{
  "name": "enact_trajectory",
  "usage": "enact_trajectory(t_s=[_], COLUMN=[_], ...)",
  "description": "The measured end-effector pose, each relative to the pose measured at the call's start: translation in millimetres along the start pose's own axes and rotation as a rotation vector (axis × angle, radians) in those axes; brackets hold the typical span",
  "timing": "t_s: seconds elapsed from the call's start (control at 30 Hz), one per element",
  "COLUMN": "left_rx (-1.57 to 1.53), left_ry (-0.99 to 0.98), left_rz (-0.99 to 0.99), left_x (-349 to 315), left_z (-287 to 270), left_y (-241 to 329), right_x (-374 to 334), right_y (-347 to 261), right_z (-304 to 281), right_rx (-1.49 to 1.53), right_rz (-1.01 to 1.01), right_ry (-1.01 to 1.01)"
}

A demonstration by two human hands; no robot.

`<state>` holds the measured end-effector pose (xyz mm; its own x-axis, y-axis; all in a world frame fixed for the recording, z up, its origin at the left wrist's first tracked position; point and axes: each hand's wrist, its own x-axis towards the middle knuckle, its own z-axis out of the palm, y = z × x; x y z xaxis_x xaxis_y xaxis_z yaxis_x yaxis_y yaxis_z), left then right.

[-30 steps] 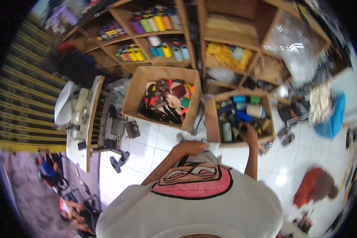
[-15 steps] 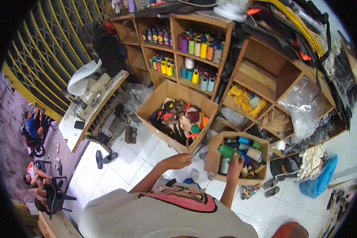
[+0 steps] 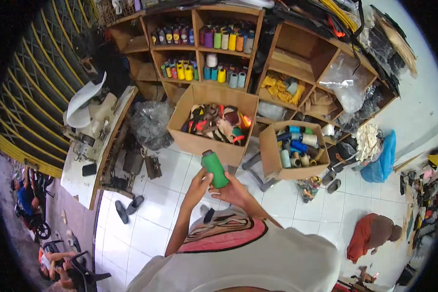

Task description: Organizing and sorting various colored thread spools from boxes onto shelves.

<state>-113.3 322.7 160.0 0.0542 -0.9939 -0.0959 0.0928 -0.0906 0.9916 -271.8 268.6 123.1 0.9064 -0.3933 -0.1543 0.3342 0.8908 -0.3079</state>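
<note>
A green thread cone [image 3: 215,170] is tilted in front of my chest, its darker narrow tip pointing up and away. My right hand [image 3: 234,189] grips its lower end from the right. Against its left side are the closed fingers of my left hand [image 3: 198,186]. Beyond the cone stands a large cardboard box [image 3: 204,142] full of mixed coloured fabric or strap pieces. To its right, a smaller cardboard box [image 3: 297,173] holds several thread cones in blue, white, green and brown.
Wooden shelves [image 3: 197,47] with rows of thread cones stand behind the boxes. A sewing machine table [image 3: 85,180] is at left. Dark sandals [image 3: 121,211] lie on the tiled floor. A blue bag [image 3: 382,160] is at right; a person in red [image 3: 362,238] is low at right.
The green thread cone has moved left from above the smaller box to the front of my chest. My left hand, earlier apart from it, has joined the right on it. The view has shifted.
</note>
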Motion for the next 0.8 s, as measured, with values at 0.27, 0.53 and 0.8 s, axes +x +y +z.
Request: enact_trajectory(t_s=[0.27, 0.53, 0.8], left_rx=[-0.168, -0.046, 0.169], left_ry=[0.292, 0.571, 0.679], left_rz=[0.063, 0.136, 0.112], left_x=[-67.7, -77.9, -65.2], left_z=[-34.8, -72.6, -112.8], left_y=[-3.1, -23.8, -14.9], right_x=[33.1, 66.5, 140.2], right_y=[40.6, 52.8, 47.4], right_z=[35.1, 49.0, 46.4], right_rx=[-0.388, -0.792, -1.048], right_rz=[0.196, 0.194, 0.174], right_ry=[0.011, 0.123, -0.142])
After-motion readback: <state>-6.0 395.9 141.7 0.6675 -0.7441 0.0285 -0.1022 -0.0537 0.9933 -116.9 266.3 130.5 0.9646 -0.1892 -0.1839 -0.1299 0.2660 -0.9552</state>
